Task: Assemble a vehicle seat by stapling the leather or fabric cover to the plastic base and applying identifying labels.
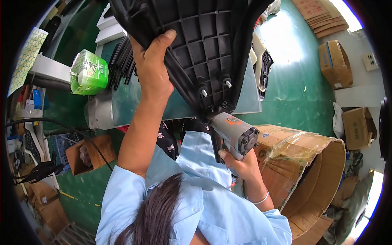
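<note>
My left hand [151, 69] is raised and grips the left edge of a black ribbed plastic shell [204, 36], thumb on its inner side. Two short studs [202, 87] stick out of the ribs near the shell's lower end. My right hand [241, 163] holds a grey air tool [234, 134] with an orange label by its handle. The tool's nose is pressed against the lower tip of the shell. My light blue sleeves and dark hair fill the lower middle of the view.
A grey-green worktable [249, 102] lies under the shell. A green wrapped pack [89, 72] stands at its left. A big open cardboard drum [322, 171] is at my right. Cardboard boxes [335, 63] sit on the green floor; a small open box [92, 153] and a black cable [61, 124] are at left.
</note>
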{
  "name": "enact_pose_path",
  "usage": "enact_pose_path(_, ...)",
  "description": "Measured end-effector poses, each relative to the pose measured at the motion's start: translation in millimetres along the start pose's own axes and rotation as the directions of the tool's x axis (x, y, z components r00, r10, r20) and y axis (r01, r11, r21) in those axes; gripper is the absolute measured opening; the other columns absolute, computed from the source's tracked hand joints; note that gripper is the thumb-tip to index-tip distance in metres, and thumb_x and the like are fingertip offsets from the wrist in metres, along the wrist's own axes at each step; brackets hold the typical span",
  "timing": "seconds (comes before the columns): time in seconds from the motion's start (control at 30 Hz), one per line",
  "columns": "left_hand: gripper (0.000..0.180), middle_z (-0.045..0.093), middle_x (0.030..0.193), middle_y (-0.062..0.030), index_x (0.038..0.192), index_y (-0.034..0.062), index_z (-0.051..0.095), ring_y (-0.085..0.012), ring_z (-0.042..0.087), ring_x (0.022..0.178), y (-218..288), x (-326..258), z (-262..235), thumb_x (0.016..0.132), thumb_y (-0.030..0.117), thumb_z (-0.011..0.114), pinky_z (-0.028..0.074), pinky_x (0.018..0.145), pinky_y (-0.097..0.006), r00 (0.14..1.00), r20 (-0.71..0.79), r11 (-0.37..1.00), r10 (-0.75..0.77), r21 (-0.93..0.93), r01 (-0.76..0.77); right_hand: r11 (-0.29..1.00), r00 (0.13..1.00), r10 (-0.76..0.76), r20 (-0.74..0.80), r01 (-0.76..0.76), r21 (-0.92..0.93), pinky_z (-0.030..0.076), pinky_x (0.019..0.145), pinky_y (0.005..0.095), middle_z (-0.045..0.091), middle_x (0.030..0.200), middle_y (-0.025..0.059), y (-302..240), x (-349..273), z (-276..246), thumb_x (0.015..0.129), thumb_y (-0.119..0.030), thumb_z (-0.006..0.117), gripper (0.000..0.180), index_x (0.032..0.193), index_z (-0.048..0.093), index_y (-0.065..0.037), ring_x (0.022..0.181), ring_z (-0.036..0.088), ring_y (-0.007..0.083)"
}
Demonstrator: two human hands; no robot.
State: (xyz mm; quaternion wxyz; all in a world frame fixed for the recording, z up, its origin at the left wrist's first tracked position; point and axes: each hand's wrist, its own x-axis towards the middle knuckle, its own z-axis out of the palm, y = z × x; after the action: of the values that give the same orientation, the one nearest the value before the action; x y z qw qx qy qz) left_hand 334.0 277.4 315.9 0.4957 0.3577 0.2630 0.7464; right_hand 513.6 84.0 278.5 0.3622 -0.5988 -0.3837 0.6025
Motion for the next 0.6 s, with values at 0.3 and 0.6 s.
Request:
enact_pose_path(0.3, 0.047, 0.057, 0.106, -0.0032, 0.120, 0.0049, 0.049, -0.0136, 0.053, 0.096, 8.3, -15.6, -3.7, 0.075, 0.002, 0.064, 0.040, 0.090, -0.027, 0.993, -0.070, 0.996, 0.093, 0.021, -0.091, 0.914, 0.992, 0.044, 0.119, -0.088, 0.396, 0.043, 0.048, 0.0263, 0.052, 0.064, 0.0043, 15.8, -6.2, -7.7, 0.080, -0.014, 0.065, 0.041, 0.113, 0.050, 0.004, 0.050, 0.050, 0.0122)
enact_pose_path(0.6, 0.052, 0.057, 0.106, -0.0034, 0.124, 0.0039, 0.047, -0.0127, 0.053, 0.096, 12.9, -18.4, -2.9, 0.075, 0.001, 0.063, 0.041, 0.089, -0.026, 0.995, 0.019, 0.987, 0.095, 0.125, -0.097, 0.985, 0.996, 0.032, 0.085, -0.046, 0.169, 0.042, 0.052, 0.0234, 0.056, 0.071, 0.0041, 16.7, -8.4, -14.4, 0.078, -0.010, 0.066, 0.036, 0.109, 0.053, 0.002, 0.055, 0.052, 0.0111)
